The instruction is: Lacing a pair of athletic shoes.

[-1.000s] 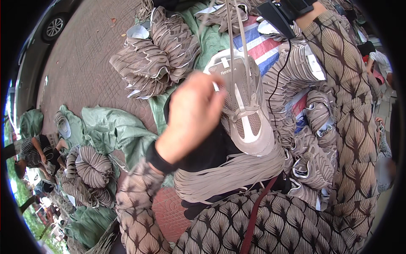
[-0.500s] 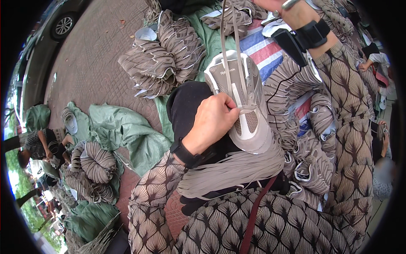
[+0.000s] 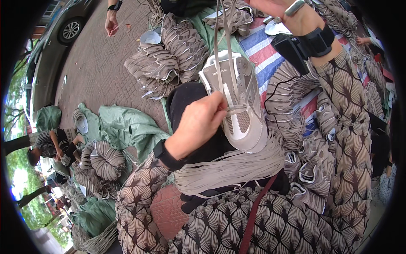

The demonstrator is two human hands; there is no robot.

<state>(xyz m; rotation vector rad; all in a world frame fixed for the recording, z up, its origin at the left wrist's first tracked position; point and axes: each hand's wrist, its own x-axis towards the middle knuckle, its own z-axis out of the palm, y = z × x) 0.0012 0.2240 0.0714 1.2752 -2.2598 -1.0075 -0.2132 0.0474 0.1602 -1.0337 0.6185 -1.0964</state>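
Note:
In front of me stands a beige and grey shoe upper (image 3: 253, 131) with white trim, its toe toward me. A beige shoelace (image 3: 218, 55) crosses its lowest eyelets, and two long strands rise from it past the upper edge. My left hand (image 3: 198, 120) is closed at the left side of the eyelets, apparently pinching the lace; its fingertips are partly hidden. My right hand (image 3: 292, 15), with silver pieces on its fingers, is raised where the strands go up; it seems closed on them, though the frame edge cuts the grip. A thick bundle of loose laces (image 3: 228, 169) lies across my lap.
Stacked shoe uppers (image 3: 158, 67) lie ahead on the left, with more (image 3: 292, 93) on the right on a striped sheet (image 3: 264, 61). A green sheet (image 3: 131, 127) covers paving. Another person's hand (image 3: 111, 26) reaches in at the top; a person (image 3: 53, 142) sits far left. A car (image 3: 61, 38) stands beyond.
My left hand has moved left, from over the lower lacing to the shoe's left side. The shoe has shifted slightly left. Another person's hand has appeared at the top left.

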